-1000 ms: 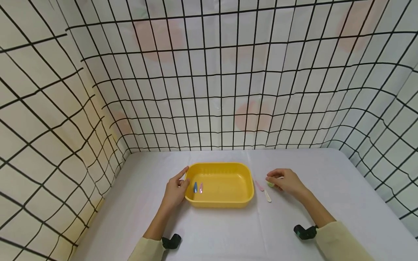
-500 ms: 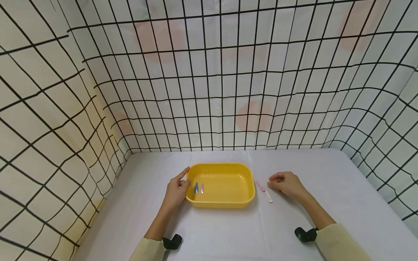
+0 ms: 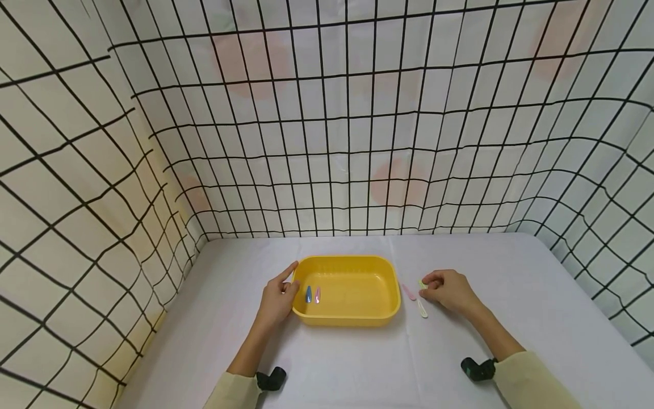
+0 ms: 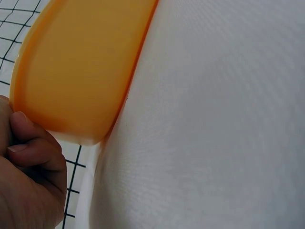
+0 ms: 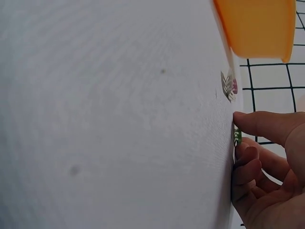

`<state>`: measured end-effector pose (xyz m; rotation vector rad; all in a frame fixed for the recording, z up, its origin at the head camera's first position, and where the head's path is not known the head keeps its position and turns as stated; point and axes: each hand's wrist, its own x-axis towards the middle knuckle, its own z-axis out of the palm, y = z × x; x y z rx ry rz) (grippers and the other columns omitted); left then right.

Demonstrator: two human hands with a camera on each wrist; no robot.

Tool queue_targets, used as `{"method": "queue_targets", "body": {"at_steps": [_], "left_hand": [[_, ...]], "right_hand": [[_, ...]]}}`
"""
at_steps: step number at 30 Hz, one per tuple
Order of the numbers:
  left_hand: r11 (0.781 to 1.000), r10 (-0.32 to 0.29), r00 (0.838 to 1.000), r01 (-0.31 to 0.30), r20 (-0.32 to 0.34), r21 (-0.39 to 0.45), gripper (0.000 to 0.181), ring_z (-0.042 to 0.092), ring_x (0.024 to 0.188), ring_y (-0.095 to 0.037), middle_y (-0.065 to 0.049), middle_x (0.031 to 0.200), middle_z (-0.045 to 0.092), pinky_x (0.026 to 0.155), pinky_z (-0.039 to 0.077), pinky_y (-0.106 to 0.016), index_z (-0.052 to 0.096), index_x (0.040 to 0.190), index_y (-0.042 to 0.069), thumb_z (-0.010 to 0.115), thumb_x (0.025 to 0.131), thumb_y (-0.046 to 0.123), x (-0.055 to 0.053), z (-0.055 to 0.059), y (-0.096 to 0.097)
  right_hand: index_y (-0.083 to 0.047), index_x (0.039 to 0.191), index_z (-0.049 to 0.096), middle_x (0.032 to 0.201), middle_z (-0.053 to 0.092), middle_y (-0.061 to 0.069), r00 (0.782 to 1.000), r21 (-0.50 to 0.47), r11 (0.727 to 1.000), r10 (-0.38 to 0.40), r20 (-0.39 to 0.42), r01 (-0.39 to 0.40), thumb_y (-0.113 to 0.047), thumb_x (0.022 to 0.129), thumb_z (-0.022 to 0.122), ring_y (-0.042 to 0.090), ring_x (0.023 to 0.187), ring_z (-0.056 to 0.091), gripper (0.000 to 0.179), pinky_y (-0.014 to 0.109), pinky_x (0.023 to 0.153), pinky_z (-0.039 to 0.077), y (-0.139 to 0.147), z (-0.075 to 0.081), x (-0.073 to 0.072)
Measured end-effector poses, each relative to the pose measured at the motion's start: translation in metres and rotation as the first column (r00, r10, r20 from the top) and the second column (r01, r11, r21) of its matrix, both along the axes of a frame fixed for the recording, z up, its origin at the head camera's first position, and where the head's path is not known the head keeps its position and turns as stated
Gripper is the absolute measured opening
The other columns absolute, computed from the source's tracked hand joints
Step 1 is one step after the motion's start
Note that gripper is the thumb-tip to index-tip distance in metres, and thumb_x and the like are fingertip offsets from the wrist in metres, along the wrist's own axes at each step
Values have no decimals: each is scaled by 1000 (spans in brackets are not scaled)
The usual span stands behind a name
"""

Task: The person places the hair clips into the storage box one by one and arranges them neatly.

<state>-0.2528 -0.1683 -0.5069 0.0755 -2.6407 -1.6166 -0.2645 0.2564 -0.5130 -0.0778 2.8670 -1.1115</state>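
Observation:
A yellow plastic tray [image 3: 347,321] stands on the table; its outer wall fills much of the left wrist view. My left hand [image 3: 276,299] grips its left end, thumb over the rim and index finger along the outside. Inside lie a blue hair clip [image 3: 309,294] and a pink hair clip [image 3: 318,295]. To the tray's right, my right hand [image 3: 449,291] pinches a light green hair clip [image 3: 422,284] at the tabletop, thumb and curled fingers on either side of it. A second pink hair clip [image 3: 409,292] and a cream hair clip [image 3: 422,309] lie just left of that hand.
A white cloth covers the table [image 3: 347,369]. Black wire grid panels [image 3: 347,136] backed with white cloth stand behind it and along both sides. Each wrist carries a black strapped device, such as the left one [image 3: 272,379].
My right fingers have come down over the green hair clip, which shows now between thumb and index finger. The left hand keeps its hold on the tray, and the other clips stay put.

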Motion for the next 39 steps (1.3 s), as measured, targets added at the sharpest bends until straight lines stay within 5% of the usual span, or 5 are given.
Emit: {"method": "queue_targets", "body": {"at_steps": [27, 39], "left_hand": [[1000, -11, 1000, 11, -11, 12, 54, 38, 50, -12, 2, 60, 43, 46, 35, -21, 52, 153, 27, 61, 100, 20, -1, -1, -1], [1000, 6, 1000, -6, 15, 9, 54, 39, 51, -13, 1, 62, 44, 47, 37, -21, 51, 153, 29, 61, 101, 21, -1, -1, 0]], "right_hand": [[-3, 100, 75, 79, 69, 3, 997, 100, 995, -25, -69, 31, -18, 87, 69, 16, 74, 58, 20, 30, 65, 44, 1, 1, -4], [2, 104, 75, 74, 69, 0, 997, 29, 998, -51, -49, 53, -17, 88, 72, 13, 67, 60, 25, 29, 62, 47, 5, 1, -3]]}}
